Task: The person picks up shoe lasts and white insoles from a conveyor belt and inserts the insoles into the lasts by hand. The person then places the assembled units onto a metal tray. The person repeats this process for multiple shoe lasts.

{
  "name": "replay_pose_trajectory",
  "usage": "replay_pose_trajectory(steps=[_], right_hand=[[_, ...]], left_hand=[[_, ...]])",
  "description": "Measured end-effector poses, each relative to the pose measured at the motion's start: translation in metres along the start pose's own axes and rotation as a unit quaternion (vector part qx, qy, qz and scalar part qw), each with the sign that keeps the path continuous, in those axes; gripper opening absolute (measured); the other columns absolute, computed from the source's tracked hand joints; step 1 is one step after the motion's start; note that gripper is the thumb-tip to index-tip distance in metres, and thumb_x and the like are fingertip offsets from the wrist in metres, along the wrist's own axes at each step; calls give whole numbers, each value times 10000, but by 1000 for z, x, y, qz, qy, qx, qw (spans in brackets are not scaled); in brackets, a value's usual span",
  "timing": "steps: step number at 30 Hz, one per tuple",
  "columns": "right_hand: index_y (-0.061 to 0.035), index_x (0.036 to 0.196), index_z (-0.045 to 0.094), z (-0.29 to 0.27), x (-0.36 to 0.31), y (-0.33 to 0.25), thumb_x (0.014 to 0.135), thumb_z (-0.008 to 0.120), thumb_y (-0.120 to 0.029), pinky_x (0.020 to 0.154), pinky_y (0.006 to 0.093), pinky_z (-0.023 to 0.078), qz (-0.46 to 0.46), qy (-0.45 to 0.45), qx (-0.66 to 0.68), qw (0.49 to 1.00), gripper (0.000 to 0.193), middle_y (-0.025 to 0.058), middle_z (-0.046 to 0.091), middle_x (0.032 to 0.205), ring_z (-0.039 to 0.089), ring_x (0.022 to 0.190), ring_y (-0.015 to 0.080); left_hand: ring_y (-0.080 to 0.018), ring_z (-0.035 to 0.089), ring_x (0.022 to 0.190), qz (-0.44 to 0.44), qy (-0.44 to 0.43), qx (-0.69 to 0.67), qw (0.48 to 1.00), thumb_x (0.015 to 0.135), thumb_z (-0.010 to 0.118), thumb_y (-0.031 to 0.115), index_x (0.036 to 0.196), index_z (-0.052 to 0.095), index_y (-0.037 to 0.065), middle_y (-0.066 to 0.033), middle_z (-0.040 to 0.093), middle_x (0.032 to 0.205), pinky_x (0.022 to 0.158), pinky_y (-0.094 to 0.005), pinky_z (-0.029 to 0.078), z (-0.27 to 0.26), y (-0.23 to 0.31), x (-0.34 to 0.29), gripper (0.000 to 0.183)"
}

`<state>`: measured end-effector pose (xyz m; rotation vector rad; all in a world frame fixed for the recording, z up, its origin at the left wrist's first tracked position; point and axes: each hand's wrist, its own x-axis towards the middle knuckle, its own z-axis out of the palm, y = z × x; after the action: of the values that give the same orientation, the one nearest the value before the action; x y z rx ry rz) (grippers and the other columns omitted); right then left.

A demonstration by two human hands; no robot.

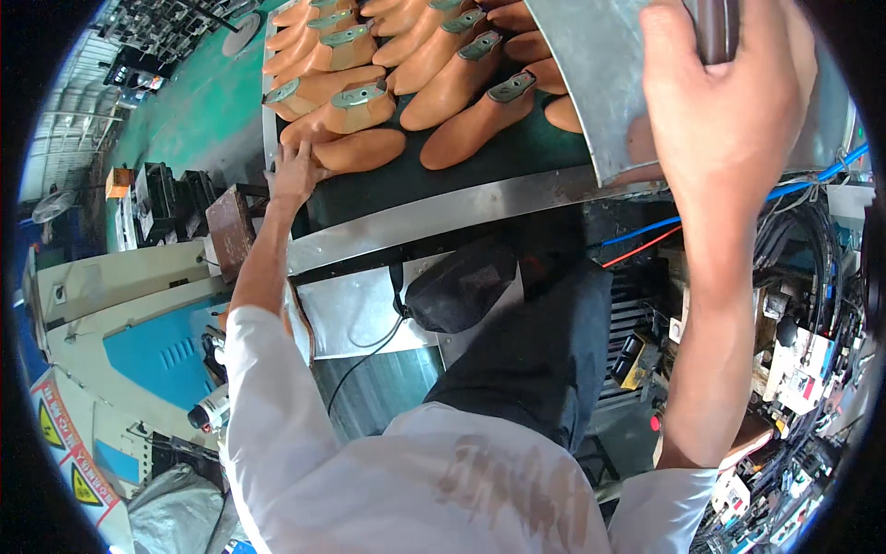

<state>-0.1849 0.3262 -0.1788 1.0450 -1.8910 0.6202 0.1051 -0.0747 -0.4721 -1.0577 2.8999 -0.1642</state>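
Observation:
Several orange-brown shoe lasts [452, 88], most with green tops, stand in rows on a dark, metal-edged work surface [443, 189]. At its near left corner, a shoe last [365, 150] lies with no green top showing and its toe pointing right. My left hand [293, 174] is closed around that last's left end; part of the grip is hidden. On the right, my right hand [724, 111] wraps around a dark handle [712, 28] fixed to a grey sheet-metal panel [595, 74]. The panel covers part of the lasts behind it.
Blue air hoses [821, 175] and tangled cables run along the right, beside cluttered machine parts. A black pouch [461, 286] hangs under the surface's front edge. To the left stand a cream-and-blue cabinet [83, 295] and a rusty box [233, 231].

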Motion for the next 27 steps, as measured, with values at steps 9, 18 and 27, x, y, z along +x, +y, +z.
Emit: replay_pose_trajectory(steps=[9,18,27], right_hand=[[-42,1206,656,1,1,-4,833,730,-146,955,517,535,1,-16,1,1000,395,214,613,1230,619,1137,402],[-40,1162,664,3,8,-10,813,729,-158,919,531,549,-1,-11,-3,1000,374,219,619,1184,626,1096,417],[-39,1118,673,-69,-35,-28,794,727,-170,883,545,562,37,6,121,992,354,224,624,1139,633,1055,433]], left_hand=[[-524,476,1402,-7,-60,-120,991,824,906,300,1619,441,141,-187,519,1579,1141,-574,486,34,9,17,935],[-411,533,1381,23,176,-5,984,911,793,240,1576,465,97,-183,548,1508,1077,-596,503,-21,92,-23,755],[-428,614,1261,537,-98,-435,716,1027,641,224,1295,679,18,-243,664,1328,1091,-500,501,-91,399,-207,341]])
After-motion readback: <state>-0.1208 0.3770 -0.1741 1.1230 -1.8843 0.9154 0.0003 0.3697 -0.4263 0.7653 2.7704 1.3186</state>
